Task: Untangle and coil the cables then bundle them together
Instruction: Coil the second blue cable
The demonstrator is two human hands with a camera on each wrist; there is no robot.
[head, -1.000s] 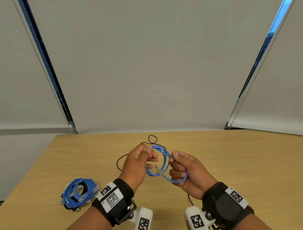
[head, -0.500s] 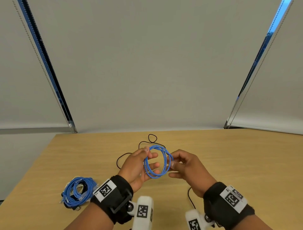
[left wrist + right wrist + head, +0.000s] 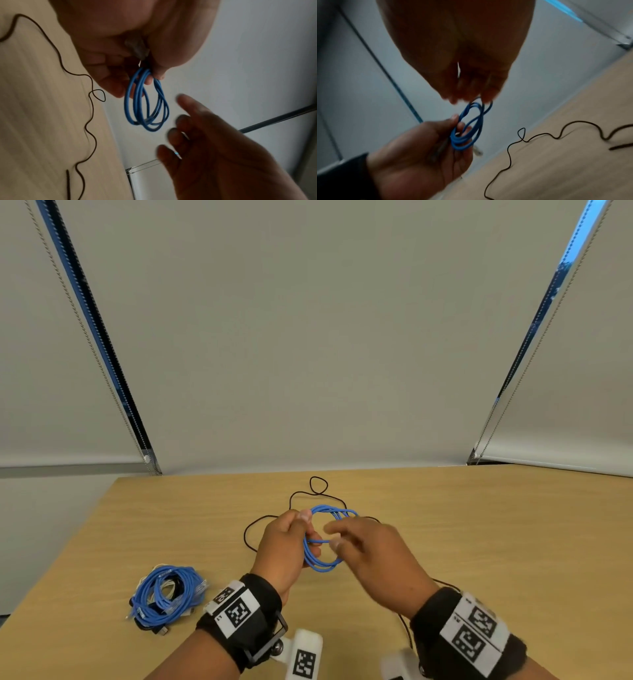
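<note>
My left hand (image 3: 298, 529) grips a small coil of blue cable (image 3: 322, 565) above the wooden table, thumb pressed over the strands. In the left wrist view the coil (image 3: 151, 129) hangs from those fingers (image 3: 120, 86), with a clear plug tucked in the palm. My right hand (image 3: 337, 537) is motion-blurred just right of the coil, fingers spread and holding nothing; its fingertips (image 3: 467, 94) hover at the coil's top edge (image 3: 460, 145). A thin black cable (image 3: 245, 535) lies loose in curves on the table behind and under my hands.
A finished bundle of blue, white and black cables (image 3: 168, 594) lies on the table at the near left. The wooden table (image 3: 479, 542) stretches to the right and ends at a grey wall with window blinds behind.
My right hand has let go of the blue coil and its fingers have spread; it is moving. My left hand keeps hold of the coil, which has shifted slightly.
</note>
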